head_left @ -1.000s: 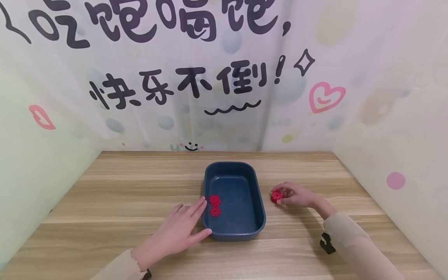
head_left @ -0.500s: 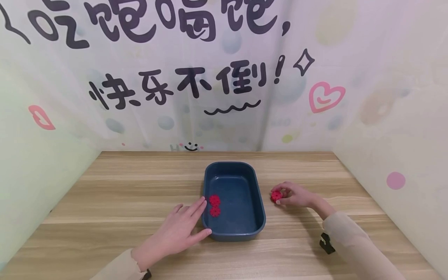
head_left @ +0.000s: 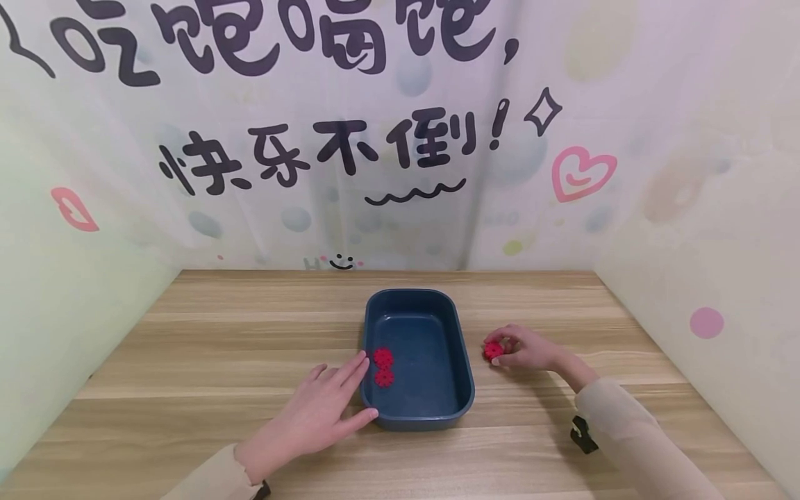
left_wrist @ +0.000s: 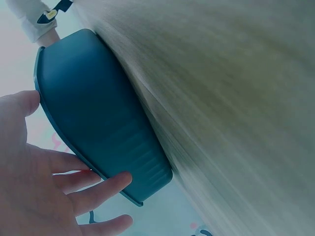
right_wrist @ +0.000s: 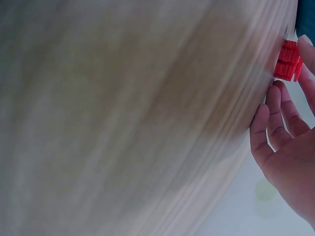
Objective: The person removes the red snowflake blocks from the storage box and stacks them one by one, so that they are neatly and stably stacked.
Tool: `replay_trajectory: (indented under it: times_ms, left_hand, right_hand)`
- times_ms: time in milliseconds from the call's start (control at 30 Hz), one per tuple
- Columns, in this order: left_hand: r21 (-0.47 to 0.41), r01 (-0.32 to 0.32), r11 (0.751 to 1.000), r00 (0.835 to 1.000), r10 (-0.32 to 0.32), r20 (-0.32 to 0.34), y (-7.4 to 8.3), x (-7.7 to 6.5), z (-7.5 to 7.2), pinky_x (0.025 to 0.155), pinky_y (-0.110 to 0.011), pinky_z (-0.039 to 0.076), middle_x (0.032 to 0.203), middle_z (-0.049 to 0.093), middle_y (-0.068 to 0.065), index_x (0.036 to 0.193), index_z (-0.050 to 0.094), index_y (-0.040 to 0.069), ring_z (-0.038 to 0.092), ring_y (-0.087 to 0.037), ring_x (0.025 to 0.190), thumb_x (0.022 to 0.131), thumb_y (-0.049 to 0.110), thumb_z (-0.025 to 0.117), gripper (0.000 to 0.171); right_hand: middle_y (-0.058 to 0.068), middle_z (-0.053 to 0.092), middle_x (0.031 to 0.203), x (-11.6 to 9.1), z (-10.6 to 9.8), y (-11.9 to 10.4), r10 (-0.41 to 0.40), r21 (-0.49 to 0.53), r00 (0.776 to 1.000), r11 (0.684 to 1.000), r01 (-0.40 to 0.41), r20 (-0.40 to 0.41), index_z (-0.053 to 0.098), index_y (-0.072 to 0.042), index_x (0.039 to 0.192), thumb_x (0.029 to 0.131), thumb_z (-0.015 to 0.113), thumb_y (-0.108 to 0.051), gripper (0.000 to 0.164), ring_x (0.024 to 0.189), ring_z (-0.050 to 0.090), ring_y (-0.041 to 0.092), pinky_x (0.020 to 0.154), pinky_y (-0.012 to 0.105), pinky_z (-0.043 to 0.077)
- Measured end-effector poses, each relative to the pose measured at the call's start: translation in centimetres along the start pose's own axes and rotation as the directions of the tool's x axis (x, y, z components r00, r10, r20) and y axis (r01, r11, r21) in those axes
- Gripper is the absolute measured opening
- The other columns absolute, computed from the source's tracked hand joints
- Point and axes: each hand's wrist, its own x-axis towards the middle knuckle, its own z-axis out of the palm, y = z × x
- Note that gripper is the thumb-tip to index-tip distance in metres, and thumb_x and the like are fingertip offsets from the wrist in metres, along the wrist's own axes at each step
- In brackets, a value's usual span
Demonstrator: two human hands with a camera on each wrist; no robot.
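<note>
A dark blue rectangular tub stands on the wooden table. Two red notched discs lie flat inside it by its left wall. My left hand touches the tub's left rim with fingers and thumb extended; in the left wrist view, the fingers reach along the rim and outer wall. To the right of the tub, my right hand holds a small stack of red notched discs between thumb and fingers, low at the tabletop. The right wrist view shows the stack from the side, its top disc slightly apart from those below.
The wooden tabletop meets a printed white curtain at the back, with pale walls at left and right. Both forearms wear light sleeves, and a black strap shows under the right one.
</note>
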Motion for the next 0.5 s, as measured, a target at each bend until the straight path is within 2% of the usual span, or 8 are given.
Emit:
replay_trajectory:
  times_ms: [300, 500]
  left_hand:
    - [-0.001, 0.0, 1.0, 1.0, 0.0, -0.001, 0.01, -0.01, -0.05, 0.09, -0.049, 0.031, 0.137, 0.034, -0.009, 0.132, 0.04, 0.001, 0.042, -0.02, 0.115, 0.086, 0.055, 0.04, 0.071]
    - [-0.002, -0.001, 1.0, 1.0, 0.001, 0.0, 0.0, -0.03, -0.07, 0.09, -0.05, 0.03, 0.137, 0.034, -0.009, 0.132, 0.04, 0.001, 0.042, -0.02, 0.116, 0.086, 0.057, 0.038, 0.072]
  right_hand:
    - [0.005, 0.051, 0.097, 0.02, -0.02, -0.2, -0.009, -0.009, 1.0, 1.0, 0.009, -0.005, 0.056, -0.003, 0.108, 0.078, 0.067, -0.012, 0.033, 0.079, 0.05, 0.019, 0.071, 0.03, 0.043]
    - [0.005, 0.051, 0.097, -0.04, -0.04, -0.36, 0.018, -0.003, 1.0, 1.0, -0.018, -0.005, 0.056, -0.003, 0.109, 0.078, 0.067, -0.013, 0.034, 0.079, 0.049, 0.019, 0.071, 0.03, 0.043]
